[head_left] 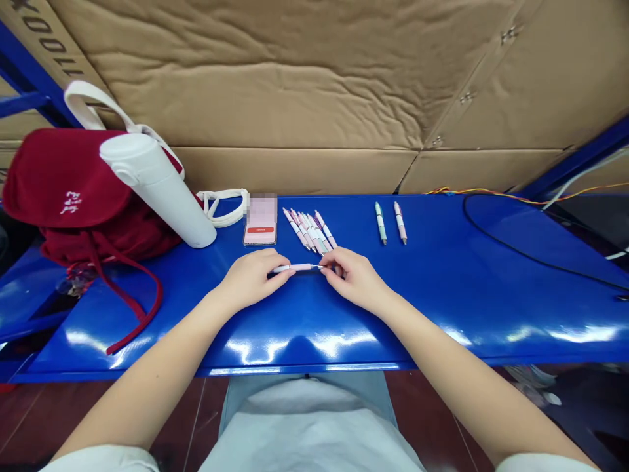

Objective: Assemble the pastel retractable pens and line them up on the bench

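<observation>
My left hand (258,275) pinches the barrel of a pink and white pen (301,267), which lies level just above the blue table. At the pen's metal tip, my right hand (346,272) has its thumb and fingers closed on the pointed end; whether that piece is separate from the barrel I cannot tell. Just beyond my hands lies a bunch of several pens (310,231), white with pink, purple and pale green parts. Farther right, a green and white pen (381,224) and a pink and white pen (400,223) lie side by side.
A phone (260,237) lies left of the bunch. At the left, a white bottle (162,190) leans against a red bag (73,177) with a dangling strap. A black cable (515,246) curves across the right of the blue table (466,288). Cardboard (295,98) stands behind.
</observation>
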{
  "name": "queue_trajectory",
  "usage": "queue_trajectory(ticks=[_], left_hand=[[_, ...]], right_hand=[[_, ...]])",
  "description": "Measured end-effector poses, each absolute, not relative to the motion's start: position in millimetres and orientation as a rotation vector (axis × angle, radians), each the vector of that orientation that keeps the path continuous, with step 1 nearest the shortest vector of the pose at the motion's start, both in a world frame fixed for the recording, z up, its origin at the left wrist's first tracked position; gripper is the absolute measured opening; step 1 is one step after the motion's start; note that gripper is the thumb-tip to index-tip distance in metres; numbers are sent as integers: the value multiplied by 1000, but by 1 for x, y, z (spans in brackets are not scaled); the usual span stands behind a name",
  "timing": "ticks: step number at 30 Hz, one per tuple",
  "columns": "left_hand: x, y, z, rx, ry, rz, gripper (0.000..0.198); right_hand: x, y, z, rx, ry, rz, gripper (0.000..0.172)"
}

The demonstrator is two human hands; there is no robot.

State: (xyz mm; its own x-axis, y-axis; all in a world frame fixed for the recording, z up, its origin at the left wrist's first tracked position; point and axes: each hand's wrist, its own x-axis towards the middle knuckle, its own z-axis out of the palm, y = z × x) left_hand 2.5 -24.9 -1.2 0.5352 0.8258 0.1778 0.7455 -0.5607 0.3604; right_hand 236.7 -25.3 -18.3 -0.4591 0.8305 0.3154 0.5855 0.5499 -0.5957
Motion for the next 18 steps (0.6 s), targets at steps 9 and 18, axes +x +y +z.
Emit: queue_trajectory(ticks=[9, 18], left_hand=[[1, -25, -2, 2546, 1318, 506, 28], [4, -26, -3, 2535, 1278, 485, 25]], right_hand=[[241, -25, -15, -1164, -2144, 578, 7], [233, -27, -16, -1122, -2186, 595, 8]])
